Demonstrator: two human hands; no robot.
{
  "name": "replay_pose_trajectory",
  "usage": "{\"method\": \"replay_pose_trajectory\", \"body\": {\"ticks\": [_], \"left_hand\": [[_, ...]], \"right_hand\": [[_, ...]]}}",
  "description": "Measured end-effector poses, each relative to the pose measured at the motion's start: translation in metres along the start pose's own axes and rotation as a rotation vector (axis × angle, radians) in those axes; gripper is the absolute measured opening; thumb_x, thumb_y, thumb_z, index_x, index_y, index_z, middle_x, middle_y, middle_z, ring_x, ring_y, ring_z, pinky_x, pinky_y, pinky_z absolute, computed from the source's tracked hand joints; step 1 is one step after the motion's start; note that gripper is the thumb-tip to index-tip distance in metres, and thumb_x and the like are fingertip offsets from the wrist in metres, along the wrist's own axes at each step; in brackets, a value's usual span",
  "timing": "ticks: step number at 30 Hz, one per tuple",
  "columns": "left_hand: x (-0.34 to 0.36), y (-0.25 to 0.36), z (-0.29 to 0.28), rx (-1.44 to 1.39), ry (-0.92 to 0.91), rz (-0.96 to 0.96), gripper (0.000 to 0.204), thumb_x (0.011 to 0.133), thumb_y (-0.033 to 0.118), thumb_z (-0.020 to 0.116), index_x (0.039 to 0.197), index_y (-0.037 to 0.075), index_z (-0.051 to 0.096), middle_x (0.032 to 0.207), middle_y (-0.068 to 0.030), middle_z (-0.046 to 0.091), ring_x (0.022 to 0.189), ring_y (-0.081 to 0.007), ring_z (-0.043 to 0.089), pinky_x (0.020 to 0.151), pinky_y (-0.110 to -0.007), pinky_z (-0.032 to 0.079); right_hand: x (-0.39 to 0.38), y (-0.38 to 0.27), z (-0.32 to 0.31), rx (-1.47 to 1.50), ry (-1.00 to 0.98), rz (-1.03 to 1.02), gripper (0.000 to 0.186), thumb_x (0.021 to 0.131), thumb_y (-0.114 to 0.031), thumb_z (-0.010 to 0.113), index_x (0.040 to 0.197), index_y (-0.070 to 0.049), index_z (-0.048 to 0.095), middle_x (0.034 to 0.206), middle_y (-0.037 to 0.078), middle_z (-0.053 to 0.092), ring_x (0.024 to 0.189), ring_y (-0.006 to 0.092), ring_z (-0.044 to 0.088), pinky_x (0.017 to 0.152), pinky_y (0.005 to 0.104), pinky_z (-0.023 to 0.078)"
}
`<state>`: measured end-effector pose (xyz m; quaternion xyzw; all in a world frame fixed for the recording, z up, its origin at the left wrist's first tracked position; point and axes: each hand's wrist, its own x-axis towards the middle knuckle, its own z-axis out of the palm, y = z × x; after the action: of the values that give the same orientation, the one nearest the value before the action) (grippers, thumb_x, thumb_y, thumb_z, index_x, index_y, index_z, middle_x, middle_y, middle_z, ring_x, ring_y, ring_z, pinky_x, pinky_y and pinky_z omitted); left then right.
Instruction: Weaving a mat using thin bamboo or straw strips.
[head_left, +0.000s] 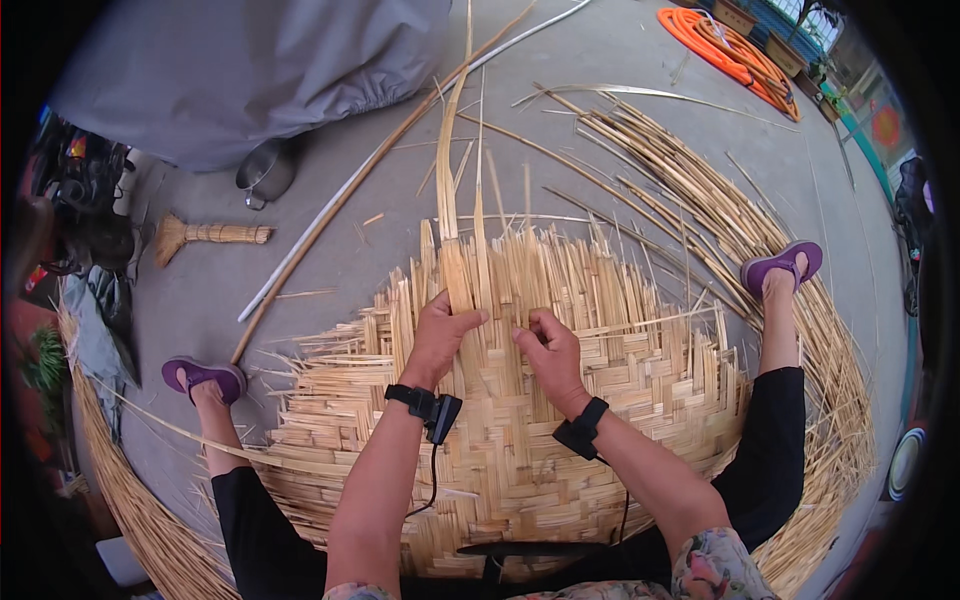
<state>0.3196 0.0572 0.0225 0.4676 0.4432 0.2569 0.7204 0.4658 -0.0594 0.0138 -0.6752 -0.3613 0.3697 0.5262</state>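
A partly woven mat of flat, pale split-reed strips lies between my legs, its far edge a fringe of loose ends. My left hand is closed on a wide reed strip near that far edge, thumb pointing right. Long strips stretch away from there across the floor. To its right, my right hand rests at the weave with curled fingers and the thumb pressed in; what it pinches is hidden. Each wrist wears a black band with a small device.
Bundled reeds lie at the right, partly beneath my right foot in a purple sandal. More reeds lie far left. Beyond the mat are a white pole, a hand broom, a metal pot, a grey cover and an orange hose.
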Motion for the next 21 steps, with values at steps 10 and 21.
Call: {"method": "replay_pose_trajectory", "body": {"ticks": [10,21], "left_hand": [[-0.015,0.005,-0.015,-0.134,-0.225,-0.034,0.044,0.086,0.002,0.073,0.129,0.004,0.064,0.116,-0.0048,0.069,0.105,-0.0134,0.063,0.097,-0.029,0.049],[-0.063,-0.031,0.006,0.019,0.478,0.074,0.025,0.092,-0.004,0.063,0.115,0.000,0.071,0.115,-0.0068,0.069,0.094,-0.0123,0.066,0.074,-0.024,0.056]], "right_hand": [[0.013,0.003,0.005,-0.412,-0.165,-0.222,0.026,0.082,-0.005,0.074,0.106,-0.005,0.065,0.093,0.006,0.061,0.094,0.0229,0.059,0.083,0.0348,0.048],[-0.011,0.012,-0.009,-0.500,-0.176,-0.404,0.060,0.076,-0.003,0.078,0.132,-0.008,0.055,0.131,0.013,0.049,0.122,0.0345,0.047,0.109,0.0402,0.038]]}}
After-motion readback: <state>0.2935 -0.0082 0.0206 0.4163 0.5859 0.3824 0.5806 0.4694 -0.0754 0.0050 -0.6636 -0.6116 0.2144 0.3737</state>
